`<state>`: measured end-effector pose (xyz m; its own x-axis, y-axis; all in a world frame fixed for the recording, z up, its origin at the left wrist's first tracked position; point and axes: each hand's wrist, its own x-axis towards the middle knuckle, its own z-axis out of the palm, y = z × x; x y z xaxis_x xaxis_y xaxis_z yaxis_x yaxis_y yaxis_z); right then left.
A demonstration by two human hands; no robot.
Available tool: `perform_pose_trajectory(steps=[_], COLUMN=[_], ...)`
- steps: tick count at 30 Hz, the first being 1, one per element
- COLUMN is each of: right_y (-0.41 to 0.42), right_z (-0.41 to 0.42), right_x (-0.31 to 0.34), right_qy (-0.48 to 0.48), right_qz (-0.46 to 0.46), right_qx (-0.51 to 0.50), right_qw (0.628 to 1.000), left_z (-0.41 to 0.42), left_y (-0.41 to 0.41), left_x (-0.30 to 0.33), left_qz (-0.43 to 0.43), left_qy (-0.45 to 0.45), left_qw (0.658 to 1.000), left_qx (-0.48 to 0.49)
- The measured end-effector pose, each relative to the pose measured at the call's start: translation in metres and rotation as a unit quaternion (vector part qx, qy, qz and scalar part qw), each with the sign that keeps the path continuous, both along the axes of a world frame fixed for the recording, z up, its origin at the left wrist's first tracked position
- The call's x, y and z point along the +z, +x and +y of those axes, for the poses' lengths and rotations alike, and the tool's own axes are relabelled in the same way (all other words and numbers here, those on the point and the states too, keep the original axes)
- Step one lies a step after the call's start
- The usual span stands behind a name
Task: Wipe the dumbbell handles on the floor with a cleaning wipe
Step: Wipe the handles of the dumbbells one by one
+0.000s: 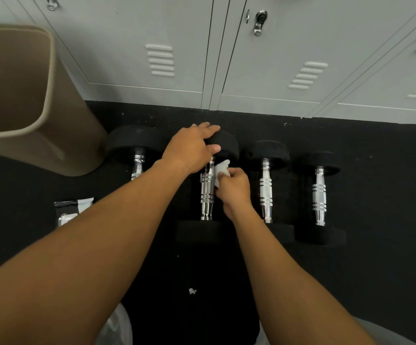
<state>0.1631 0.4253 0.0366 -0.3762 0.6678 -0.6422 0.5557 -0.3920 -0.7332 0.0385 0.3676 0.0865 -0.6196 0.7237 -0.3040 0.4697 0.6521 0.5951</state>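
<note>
Several black dumbbells with chrome handles lie side by side on the black floor below grey lockers. My left hand (192, 148) rests on the far head (226, 145) of the second dumbbell from the left, fingers wrapped over it. My right hand (234, 189) pinches a crumpled white wipe (220, 171) against the right side of that dumbbell's chrome handle (207, 192), near its far end. The leftmost dumbbell's handle (137, 168) is partly hidden by my left forearm. Two more handles (266, 192) (319, 195) lie untouched to the right.
A tan waste bin (27, 100) stands at the left, against the lockers (264, 70). A wipe packet (72, 210) lies on the floor left of my left forearm. A small white scrap (192, 291) lies on the floor between my arms.
</note>
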Motion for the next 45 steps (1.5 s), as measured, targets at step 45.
perform_pose_trajectory(steps=[45], right_y=[0.026], right_z=[-0.008], right_x=[0.024], right_qy=[0.157], right_qz=[-0.144], right_qx=[0.346], right_qw=[0.914], left_z=[-0.003], left_y=[-0.003], left_x=[-0.001], left_qz=[-0.006], left_qy=[-0.011], left_qw=[1.0], left_qx=[0.001])
